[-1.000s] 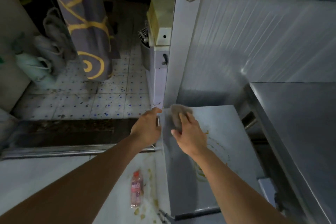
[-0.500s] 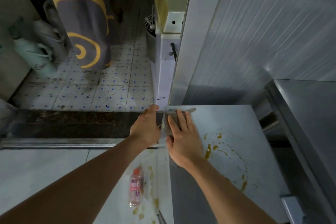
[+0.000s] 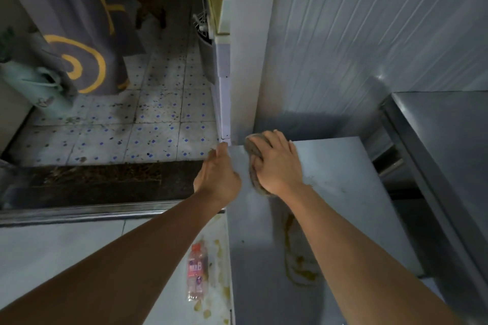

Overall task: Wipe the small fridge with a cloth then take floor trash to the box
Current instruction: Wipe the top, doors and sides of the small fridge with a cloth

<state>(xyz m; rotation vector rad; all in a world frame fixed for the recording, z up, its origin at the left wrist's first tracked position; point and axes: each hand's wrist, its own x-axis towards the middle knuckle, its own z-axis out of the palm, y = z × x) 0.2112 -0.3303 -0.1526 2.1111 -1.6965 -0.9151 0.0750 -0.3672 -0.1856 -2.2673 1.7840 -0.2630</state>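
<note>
The small fridge (image 3: 343,192) shows its flat grey top below me, with yellow-brown stains near the front. My right hand (image 3: 277,163) presses a crumpled grey-brown cloth (image 3: 254,150) flat onto the top near its far left corner. Beside it, my left hand (image 3: 217,174) rests on the fridge's left top edge, fingers together and holding nothing. An empty plastic bottle (image 3: 195,272) with a red cap and pink label lies on the floor left of the fridge, among yellow spills.
A tall ribbed metal wall (image 3: 369,34) rises behind the fridge. A steel counter (image 3: 449,153) stands at the right. A grey and yellow curtain (image 3: 74,34) hangs at the far left over blue-dotted floor tiles (image 3: 132,126). A dark threshold strip (image 3: 100,182) crosses the floor.
My right hand has slid the cloth to the right, away from the fridge's left edge. The stains in the middle of the top look fainter. My left hand stays at the edge.
</note>
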